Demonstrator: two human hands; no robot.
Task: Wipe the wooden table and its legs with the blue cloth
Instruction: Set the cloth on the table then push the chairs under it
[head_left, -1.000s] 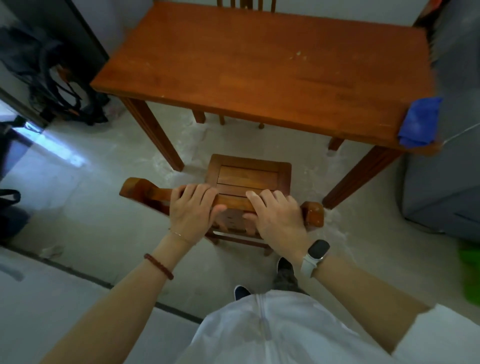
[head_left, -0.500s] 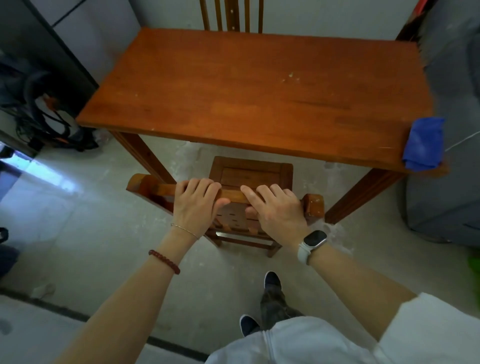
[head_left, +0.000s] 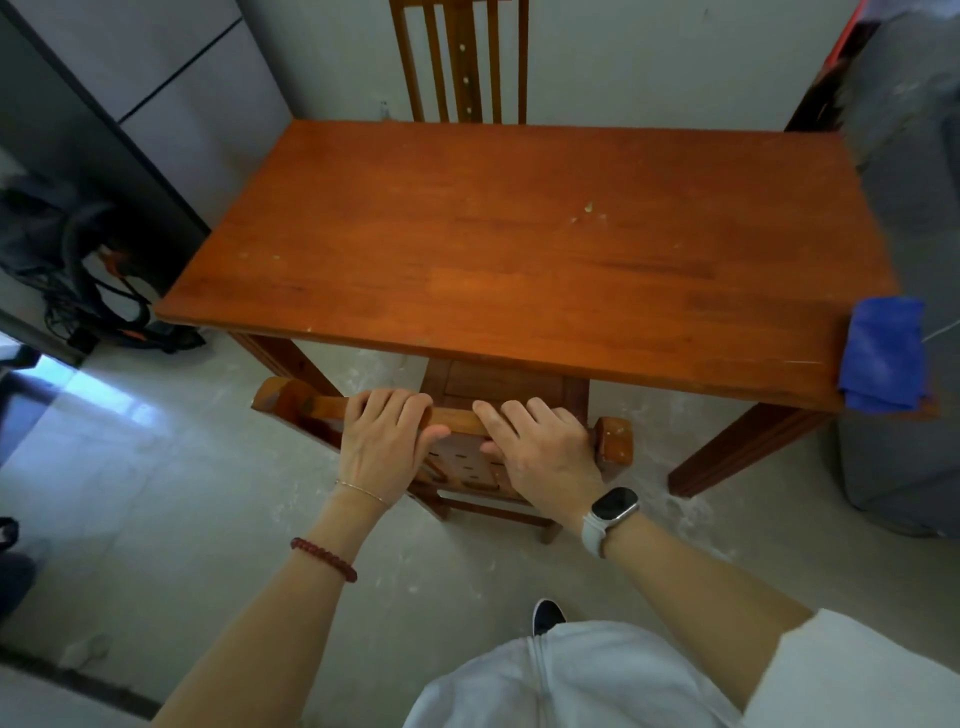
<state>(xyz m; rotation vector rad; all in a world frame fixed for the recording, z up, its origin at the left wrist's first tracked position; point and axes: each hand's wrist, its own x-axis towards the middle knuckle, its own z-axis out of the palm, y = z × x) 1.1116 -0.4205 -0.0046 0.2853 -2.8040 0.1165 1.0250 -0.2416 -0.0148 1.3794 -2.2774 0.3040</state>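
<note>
The wooden table (head_left: 519, 249) fills the middle of the view, its top bare except for a few pale specks. A folded blue cloth (head_left: 883, 358) lies on its near right corner, hanging slightly over the edge. My left hand (head_left: 387, 441) and my right hand (head_left: 540, 452) both grip the top rail of a wooden chair (head_left: 613, 441) that stands at the table's near edge, its seat partly under the tabletop. Two table legs show, front left (head_left: 283, 358) and front right (head_left: 743, 447).
A second wooden chair (head_left: 460, 62) stands behind the table against the wall. A grey covered object (head_left: 914, 218) is close to the table's right side. Dark cables and a bag (head_left: 88, 270) lie on the floor at the left, beside a dark cabinet.
The chair has slid forward under the table with both hands on its rail. The view has moved closer and higher, so the far chair shows.
</note>
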